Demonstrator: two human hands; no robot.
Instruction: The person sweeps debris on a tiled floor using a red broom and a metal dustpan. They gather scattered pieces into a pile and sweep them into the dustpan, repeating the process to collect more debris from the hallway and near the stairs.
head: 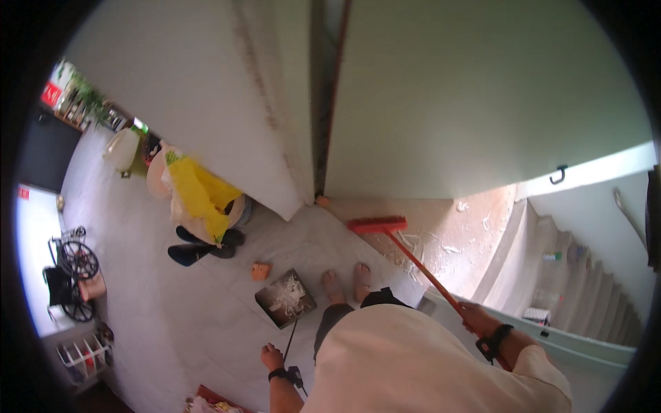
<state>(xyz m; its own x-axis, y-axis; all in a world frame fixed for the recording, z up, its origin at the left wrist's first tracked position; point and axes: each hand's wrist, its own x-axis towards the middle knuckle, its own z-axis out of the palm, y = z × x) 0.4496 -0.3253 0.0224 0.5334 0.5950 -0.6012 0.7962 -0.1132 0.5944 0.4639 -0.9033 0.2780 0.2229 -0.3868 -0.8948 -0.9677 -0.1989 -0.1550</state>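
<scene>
My right hand (476, 318) grips the orange-red handle of a push broom (378, 224), whose red head rests on the floor at the door threshold. Below the broom, pale shavings (451, 250) are scattered over the brownish landing floor. On the left, my left hand (272, 357) is closed at the thin dark handle of a dustpan; the hand's far side hides how the fingers hold it. The square metal dustpan (285, 298) lies on the grey floor beside my bare feet, with white scraps in it. A piece of orange brick (261, 271) sits just beyond the pan.
A green door (465, 103) stands ajar at the top. Stairs (583, 279) lie at the right. Dark rubber boots (193, 253) and a yellow bag (199, 188) stand by the wall. A wheelchair (69, 279) and a white rack (85, 359) are at far left.
</scene>
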